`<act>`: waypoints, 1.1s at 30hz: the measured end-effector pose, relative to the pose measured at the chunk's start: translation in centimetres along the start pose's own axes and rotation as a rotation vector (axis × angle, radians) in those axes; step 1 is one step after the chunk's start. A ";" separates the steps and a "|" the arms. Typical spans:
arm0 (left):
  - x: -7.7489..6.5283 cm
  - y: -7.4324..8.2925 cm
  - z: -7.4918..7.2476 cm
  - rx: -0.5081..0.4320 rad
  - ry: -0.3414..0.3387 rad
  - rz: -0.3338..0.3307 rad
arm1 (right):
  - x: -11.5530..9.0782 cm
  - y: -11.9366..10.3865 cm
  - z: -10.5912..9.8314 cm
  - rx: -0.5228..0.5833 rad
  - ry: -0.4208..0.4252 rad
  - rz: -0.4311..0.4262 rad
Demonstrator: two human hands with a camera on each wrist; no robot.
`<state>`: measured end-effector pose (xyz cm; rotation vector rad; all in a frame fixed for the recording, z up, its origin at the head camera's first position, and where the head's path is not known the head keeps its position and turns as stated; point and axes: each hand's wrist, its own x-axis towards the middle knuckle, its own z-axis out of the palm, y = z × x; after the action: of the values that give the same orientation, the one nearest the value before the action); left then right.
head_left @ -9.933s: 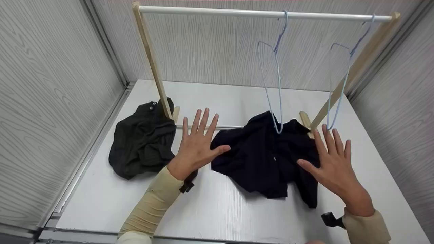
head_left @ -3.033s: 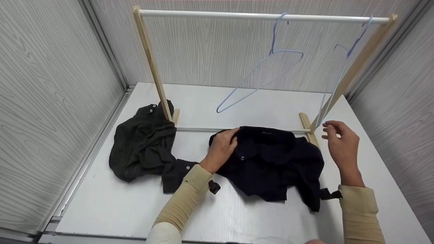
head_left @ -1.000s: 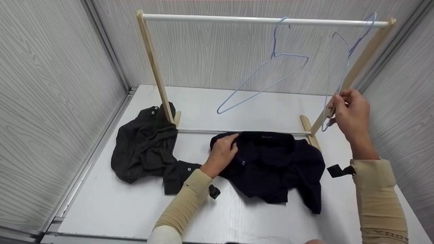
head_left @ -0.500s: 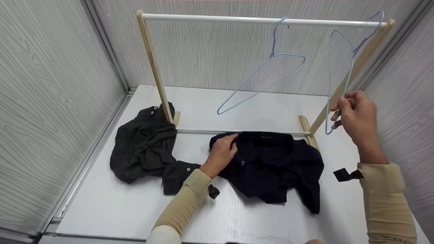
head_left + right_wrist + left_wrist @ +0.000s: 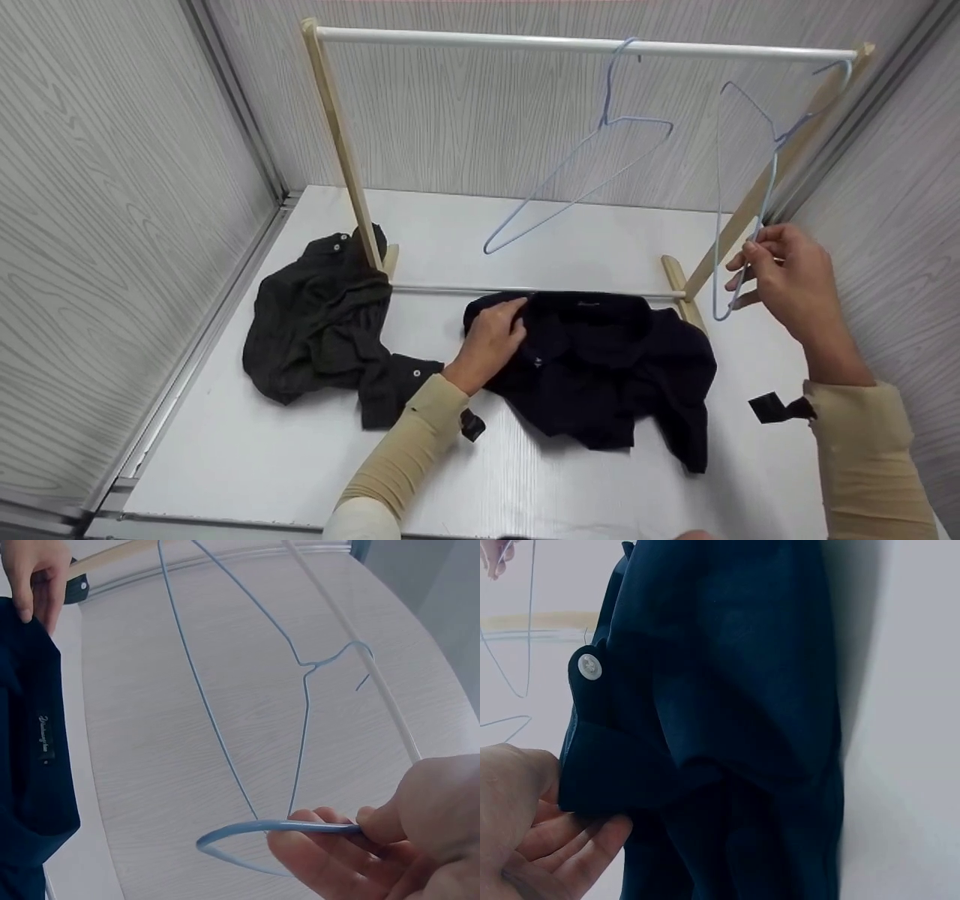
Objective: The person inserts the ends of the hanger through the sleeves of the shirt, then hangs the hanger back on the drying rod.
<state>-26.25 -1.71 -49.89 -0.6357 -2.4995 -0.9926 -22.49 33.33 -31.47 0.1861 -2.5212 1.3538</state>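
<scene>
My left hand (image 5: pixel 491 337) holds the collar of a dark navy shirt (image 5: pixel 600 375) lying rumpled on the table. In the left wrist view, its thumb and fingers pinch the collar edge below a white button (image 5: pixel 589 667). At the far right, my right hand (image 5: pixel 799 281) pinches a blue wire hanger (image 5: pixel 769 187) by its lower end. That hanger's hook is off the rail, just below it. A second blue wire hanger (image 5: pixel 606 112) hangs from the rail. In the right wrist view, the gripped wire (image 5: pixel 277 826) runs between thumb and fingers.
A rack with wooden legs (image 5: pixel 341 142) and a white top rail (image 5: pixel 480 40) spans the table. A dark green shirt (image 5: pixel 315 330) lies crumpled at the left, against the left leg. Pale wood-grain walls (image 5: pixel 127 262) enclose the white table (image 5: pixel 247 465).
My right hand reached the right hanger, lifted its hook off the rail, then brought it lower and slightly right. My left hand took the navy shirt's collar, which is now spread out, and stays there.
</scene>
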 end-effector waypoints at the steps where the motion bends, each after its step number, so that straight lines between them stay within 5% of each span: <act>1: 0.0 0.0 0.0 0.001 0.002 0.004 | -0.2 0.1 0.0 0.004 -0.018 -0.001; 10: -0.1 0.0 0.1 0.001 0.005 0.014 | -1.6 1.2 -0.6 -0.103 -0.173 0.016; 22: -0.2 0.0 0.2 -0.004 0.013 0.010 | -2.9 2.5 -1.6 -0.144 -0.347 0.158; 33: -0.2 0.2 -0.1 -0.016 -0.022 -0.018 | -4.1 3.6 -2.3 -0.235 -0.433 0.126</act>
<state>-25.97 -1.68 -49.83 -0.6331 -2.5236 -1.0179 -19.08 37.20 -34.37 0.3039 -3.0741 1.1432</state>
